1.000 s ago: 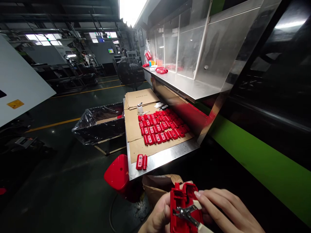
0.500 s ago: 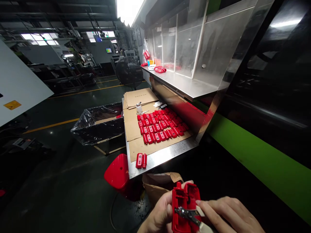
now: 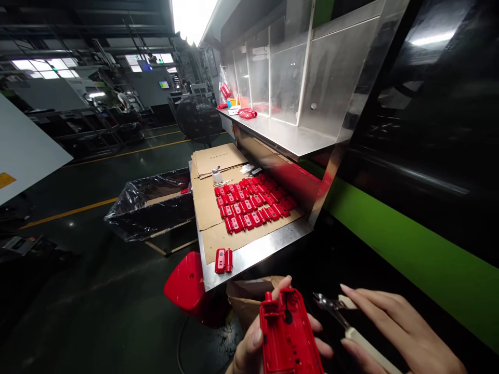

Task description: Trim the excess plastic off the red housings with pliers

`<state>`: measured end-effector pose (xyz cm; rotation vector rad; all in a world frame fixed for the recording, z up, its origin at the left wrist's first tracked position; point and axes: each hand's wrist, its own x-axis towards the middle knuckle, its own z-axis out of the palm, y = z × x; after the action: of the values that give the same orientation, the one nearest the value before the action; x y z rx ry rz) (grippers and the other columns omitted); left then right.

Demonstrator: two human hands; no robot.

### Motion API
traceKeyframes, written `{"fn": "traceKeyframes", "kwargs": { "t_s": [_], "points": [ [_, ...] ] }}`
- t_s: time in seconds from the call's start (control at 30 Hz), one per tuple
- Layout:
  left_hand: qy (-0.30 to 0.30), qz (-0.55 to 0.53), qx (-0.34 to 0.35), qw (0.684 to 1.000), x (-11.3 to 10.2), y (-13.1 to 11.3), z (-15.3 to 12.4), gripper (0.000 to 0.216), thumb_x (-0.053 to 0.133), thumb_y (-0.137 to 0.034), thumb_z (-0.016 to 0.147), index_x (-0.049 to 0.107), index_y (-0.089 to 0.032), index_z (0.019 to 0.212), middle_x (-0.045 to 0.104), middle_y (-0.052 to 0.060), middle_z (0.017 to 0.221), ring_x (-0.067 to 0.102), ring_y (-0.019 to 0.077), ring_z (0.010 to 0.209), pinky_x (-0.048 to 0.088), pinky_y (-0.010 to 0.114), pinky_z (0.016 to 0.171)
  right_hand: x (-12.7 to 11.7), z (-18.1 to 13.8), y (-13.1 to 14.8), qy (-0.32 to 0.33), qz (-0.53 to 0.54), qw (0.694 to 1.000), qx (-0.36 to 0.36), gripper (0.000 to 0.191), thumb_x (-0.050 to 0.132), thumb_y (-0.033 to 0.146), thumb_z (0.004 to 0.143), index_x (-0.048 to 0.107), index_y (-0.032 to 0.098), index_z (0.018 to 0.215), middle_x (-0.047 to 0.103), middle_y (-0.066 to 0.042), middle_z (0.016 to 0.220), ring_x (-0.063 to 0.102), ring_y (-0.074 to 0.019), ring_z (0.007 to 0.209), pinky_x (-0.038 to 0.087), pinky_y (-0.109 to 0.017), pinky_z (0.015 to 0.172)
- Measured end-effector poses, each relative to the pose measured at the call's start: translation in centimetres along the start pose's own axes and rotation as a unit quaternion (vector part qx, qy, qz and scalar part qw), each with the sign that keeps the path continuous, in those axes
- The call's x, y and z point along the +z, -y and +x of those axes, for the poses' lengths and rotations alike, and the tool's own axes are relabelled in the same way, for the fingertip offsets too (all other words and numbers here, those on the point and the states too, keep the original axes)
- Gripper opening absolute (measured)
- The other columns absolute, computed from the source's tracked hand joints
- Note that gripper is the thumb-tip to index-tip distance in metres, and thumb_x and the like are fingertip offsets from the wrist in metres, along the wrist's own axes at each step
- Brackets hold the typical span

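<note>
My left hand grips a red plastic housing at the bottom of the view, its ribbed open side facing me. To its right, my right hand holds small metal cutters with cream handles, their jaws a short way off the housing's upper right corner. Ahead on the steel table, several rows of red plastic parts lie on cardboard. A separate pair of red parts rests near the table's front edge.
A red stool and a brown paper bag are below the table. A box lined with black plastic stands to the left. A steel shelf with clear dividers runs above the table. A black fan is farther back.
The cutters were against the housing; now my right hand has pulled them off to the right. The housing has tilted so that more of its length shows. The view shifted slightly.
</note>
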<state>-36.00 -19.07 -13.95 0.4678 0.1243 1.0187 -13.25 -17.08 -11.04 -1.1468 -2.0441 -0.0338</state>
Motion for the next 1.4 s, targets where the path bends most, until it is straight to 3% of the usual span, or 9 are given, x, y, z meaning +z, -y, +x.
{"fn": "traceKeyframes", "kwargs": {
  "t_s": [0.17, 0.27, 0.4, 0.5, 0.7, 0.8, 1.03, 1.3, 1.4],
  "points": [
    [-0.047, -0.018, -0.028, 0.998, -0.1, 0.0, -0.4, 0.084, 0.068, -0.051, 0.081, 0.027, -0.033, 0.151, 0.053, 0.014, 0.138, 0.055, 0.0371, 0.121, 0.047, 0.049, 0.094, -0.7, 2.1, 0.3, 0.047, -0.029, 0.998, -0.033, 0.037, 0.055, 0.046, 0.093, 0.061, 0.018, 0.117, 0.065, -0.004, 0.103, 0.064, -0.0102, 0.091, 0.056, -0.015, 0.077],
    [-0.073, 0.005, -0.047, 0.996, -0.4, -0.3, -1.0, 0.088, 0.073, -0.05, 0.077, 0.029, -0.035, 0.151, 0.059, 0.013, 0.132, 0.063, 0.0334, 0.111, 0.048, 0.046, 0.095, -0.9, 3.0, 0.8, 0.082, -0.023, 0.996, -0.027, 0.036, 0.059, 0.045, 0.089, 0.061, 0.023, 0.117, 0.066, -0.001, 0.102, 0.064, -0.0099, 0.089, 0.057, -0.016, 0.075],
    [-0.144, 0.066, -0.054, 0.986, -1.5, -0.5, -2.2, 0.06, 0.076, -0.052, 0.075, 0.063, -0.022, 0.125, 0.07, 0.012, 0.109, 0.065, 0.0276, 0.105, 0.049, 0.037, 0.096, -1.1, 3.8, 1.3, 0.107, -0.005, 0.994, -0.01, 0.036, 0.064, 0.043, 0.085, 0.06, 0.026, 0.117, 0.066, 0.001, 0.101, 0.063, -0.0107, 0.088, 0.058, -0.019, 0.072],
    [-0.155, 0.081, -0.043, 0.984, -2.8, -0.3, -2.8, 0.055, 0.075, -0.055, 0.074, 0.068, -0.025, 0.12, 0.068, 0.01, 0.116, 0.063, 0.029, 0.111, 0.043, 0.04, 0.104, -1.1, 4.1, 1.4, 0.121, 0.0, 0.993, 0.004, 0.036, 0.07, 0.041, 0.08, 0.062, 0.027, 0.113, 0.067, 0.003, 0.099, 0.063, -0.0113, 0.082, 0.058, -0.022, 0.067],
    [-0.158, 0.129, 0.001, 0.979, -3.6, 0.1, -2.5, 0.078, 0.077, -0.052, 0.069, 0.051, -0.031, 0.14, 0.061, 0.013, 0.129, 0.053, 0.0381, 0.123, 0.036, 0.051, 0.108, -0.3, 4.2, 2.0, 0.121, 0.042, 0.989, 0.067, 0.037, 0.076, 0.037, 0.072, 0.065, 0.032, 0.107, 0.066, 0.007, 0.095, 0.06, -0.0144, 0.079, 0.052, -0.032, 0.064],
    [-0.157, 0.093, -0.015, 0.983, -2.7, 0.1, -2.2, 0.086, 0.076, -0.048, 0.07, 0.038, -0.036, 0.147, 0.055, 0.014, 0.135, 0.052, 0.039, 0.123, 0.035, 0.055, 0.106, 0.1, 4.4, 2.3, 0.168, 0.069, 0.977, 0.114, 0.032, 0.072, 0.038, 0.076, 0.065, 0.032, 0.107, 0.064, 0.006, 0.095, 0.056, -0.0166, 0.082, 0.048, -0.037, 0.071],
    [-0.178, 0.089, -0.05, 0.979, -1.2, -0.4, -1.4, 0.125, 0.084, -0.044, 0.062, 0.0, -0.035, 0.153, 0.04, 0.02, 0.146, 0.049, 0.0432, 0.124, 0.039, 0.058, 0.101, -0.1, 5.2, 2.5, 0.295, 0.114, 0.93, 0.189, 0.026, 0.063, 0.041, 0.082, 0.064, 0.033, 0.107, 0.062, 0.004, 0.102, 0.051, -0.0208, 0.092, 0.043, -0.045, 0.084],
    [-0.123, 0.085, -0.048, 0.988, -1.6, -0.6, -0.9, 0.14, 0.086, -0.041, 0.065, -0.028, -0.029, 0.146, 0.046, 0.026, 0.139, 0.051, 0.0397, 0.124, 0.043, 0.057, 0.097, -0.1, 5.5, 2.9, 0.32, 0.111, 0.92, 0.199, 0.026, 0.06, 0.043, 0.083, 0.066, 0.03, 0.105, 0.062, 0.002, 0.104, 0.05, -0.0226, 0.094, 0.042, -0.048, 0.086],
    [-0.117, 0.078, -0.062, 0.988, -1.4, -0.7, -1.1, 0.135, 0.083, -0.038, 0.068, -0.026, -0.031, 0.146, 0.042, 0.027, 0.142, 0.053, 0.042, 0.121, 0.043, 0.06, 0.096, 0.1, 5.0, 2.9, 0.296, 0.111, 0.929, 0.193, 0.026, 0.062, 0.042, 0.083, 0.065, 0.032, 0.107, 0.063, 0.003, 0.103, 0.051, -0.0224, 0.092, 0.043, -0.047, 0.085]
  ]
}}
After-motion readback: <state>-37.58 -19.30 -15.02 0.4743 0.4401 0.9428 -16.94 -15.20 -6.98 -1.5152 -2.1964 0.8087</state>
